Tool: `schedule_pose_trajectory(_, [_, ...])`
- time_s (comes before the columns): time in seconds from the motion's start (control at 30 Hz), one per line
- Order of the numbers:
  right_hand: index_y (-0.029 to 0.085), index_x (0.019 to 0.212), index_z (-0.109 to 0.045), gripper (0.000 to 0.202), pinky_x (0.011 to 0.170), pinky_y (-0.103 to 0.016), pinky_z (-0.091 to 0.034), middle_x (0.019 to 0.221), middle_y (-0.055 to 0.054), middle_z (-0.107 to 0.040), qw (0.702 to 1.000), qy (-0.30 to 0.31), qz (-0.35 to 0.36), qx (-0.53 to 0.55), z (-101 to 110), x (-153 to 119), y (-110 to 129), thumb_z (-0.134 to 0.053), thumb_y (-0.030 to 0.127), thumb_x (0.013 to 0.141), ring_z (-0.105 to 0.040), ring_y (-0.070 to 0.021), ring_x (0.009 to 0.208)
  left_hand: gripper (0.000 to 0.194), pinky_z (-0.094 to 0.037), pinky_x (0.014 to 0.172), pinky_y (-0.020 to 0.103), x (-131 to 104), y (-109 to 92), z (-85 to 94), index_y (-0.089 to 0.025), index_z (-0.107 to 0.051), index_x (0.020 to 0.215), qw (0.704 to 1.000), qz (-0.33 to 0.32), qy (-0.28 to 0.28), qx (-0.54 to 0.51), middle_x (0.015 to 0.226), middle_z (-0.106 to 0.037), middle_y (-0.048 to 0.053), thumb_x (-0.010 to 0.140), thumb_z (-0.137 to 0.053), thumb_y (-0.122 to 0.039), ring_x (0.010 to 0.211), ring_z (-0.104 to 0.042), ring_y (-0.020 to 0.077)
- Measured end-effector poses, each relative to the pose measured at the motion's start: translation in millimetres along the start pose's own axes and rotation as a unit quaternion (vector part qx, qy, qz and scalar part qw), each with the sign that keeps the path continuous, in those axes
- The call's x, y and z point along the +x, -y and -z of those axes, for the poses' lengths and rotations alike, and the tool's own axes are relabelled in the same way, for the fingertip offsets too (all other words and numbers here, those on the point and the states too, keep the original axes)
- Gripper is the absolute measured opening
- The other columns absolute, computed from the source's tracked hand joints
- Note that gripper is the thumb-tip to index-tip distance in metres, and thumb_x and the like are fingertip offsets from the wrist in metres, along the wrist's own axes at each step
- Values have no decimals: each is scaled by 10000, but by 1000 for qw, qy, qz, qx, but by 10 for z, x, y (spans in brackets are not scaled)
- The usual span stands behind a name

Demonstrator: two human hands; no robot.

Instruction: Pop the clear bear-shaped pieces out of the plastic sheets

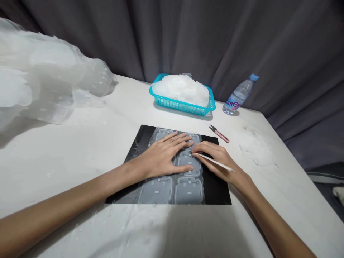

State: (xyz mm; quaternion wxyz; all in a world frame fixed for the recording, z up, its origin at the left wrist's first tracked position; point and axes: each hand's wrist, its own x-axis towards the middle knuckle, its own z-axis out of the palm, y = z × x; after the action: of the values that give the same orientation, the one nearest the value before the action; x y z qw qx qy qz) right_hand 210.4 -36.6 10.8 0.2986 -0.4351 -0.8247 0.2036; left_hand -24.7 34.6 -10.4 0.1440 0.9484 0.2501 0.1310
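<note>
"Any writing?"
"'ante' on the water bottle (239, 96), far right."
"The hands?"
"Left hand (164, 156) flat, grip open, empty, on the moulded plastic sheet (189, 190) over the black mat (219, 191); right hand (221, 159) pinching a slim white stick (215, 162)."

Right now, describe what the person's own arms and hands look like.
The left hand and right hand are bare, with slender fingers. No sleeves show on the slim forearms, and no gloves, rings, watch or bracelet can be seen.
</note>
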Motion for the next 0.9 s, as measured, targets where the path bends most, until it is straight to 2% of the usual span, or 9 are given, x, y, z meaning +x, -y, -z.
schedule_pose_trajectory(0.1, [203,1117,-669,177,923,-395,-552,1097,-107,-726,998,19,19,-50,29,-19,15,-497,215,1082,-694,-249,1036,848,-113,1349,407,4,-11,1,-163,-513,1551,1000,-3,-5,-1,1659,-448,74,950,-540,-761,1576,-353,253])
schedule_pose_trajectory(0.2, [208,1107,-672,171,861,-371,-561,1055,-91,-726,999,17,3,-50,60,-55,21,-503,221,1082,-705,-234,970,839,-109,1349,426,5,-25,10,-173,-506,1557,1000,-2,-6,-3,1663,-441,78,954,-539,-754,1575,-353,259])
schedule_pose_trajectory(0.43, [211,1113,-663,125,960,-370,-555,1098,-81,-736,1000,-7,5,-26,18,-79,-17,-545,215,1072,-700,-218,1046,858,-116,1349,419,6,-11,11,-180,-495,1559,1000,2,0,-4,1677,-418,79,946,-528,-780,1585,-333,254])
schedule_pose_trajectory(0.7, [221,1254,-634,214,952,-413,-583,1191,-108,-715,990,-1,64,-123,-92,-108,-116,-515,207,1077,-688,-255,1107,832,-120,1350,439,21,-28,33,-199,-498,1530,999,9,6,-36,1650,-467,87,931,-564,-773,1574,-355,259])
schedule_pose_trajectory(0.8, [235,1424,-561,354,970,-441,-591,1329,-143,-659,986,6,45,-159,-123,-130,-104,-503,212,1075,-655,-280,1206,961,-146,1343,467,10,-22,24,-174,-383,1607,998,30,16,-47,1707,-361,114,910,-545,-815,1604,-280,293])
schedule_pose_trajectory(0.9, [247,1420,-581,370,959,-443,-590,1267,-136,-681,988,14,44,-149,-117,-76,-117,-505,193,1062,-650,-284,1175,1186,-208,1318,503,-1,-8,15,-129,-146,1692,995,79,41,-54,1768,-133,151,860,-511,-891,1636,-131,340])
